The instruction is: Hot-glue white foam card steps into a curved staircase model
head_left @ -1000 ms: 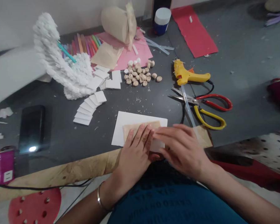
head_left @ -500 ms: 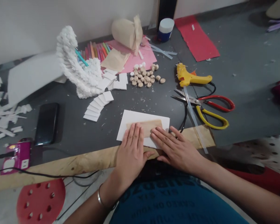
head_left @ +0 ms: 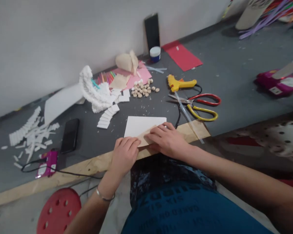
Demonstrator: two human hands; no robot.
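A strip of tan paper lies tilted over a white card at the table's front edge. My left hand has its fingers curled, closed on the strip's left end. At the strip's other end, my right hand bends its fingers over the paper, closed on it. Both palms hide parts of the strip and of the card's lower side. Beyond the card lie small white squares in a fanned stack and a heap of small tan paper coils.
To the right are a yellow glue gun with a clear glue stick and scissors. On the left lie a black phone, white paper pieces and a purple power strip. A fluffy white model stands behind.
My hands have gone from lying flat on the tan strip to curled fingers gripping its ends. The strip has turned and come nearer the card's front edge. The camera view has shifted.
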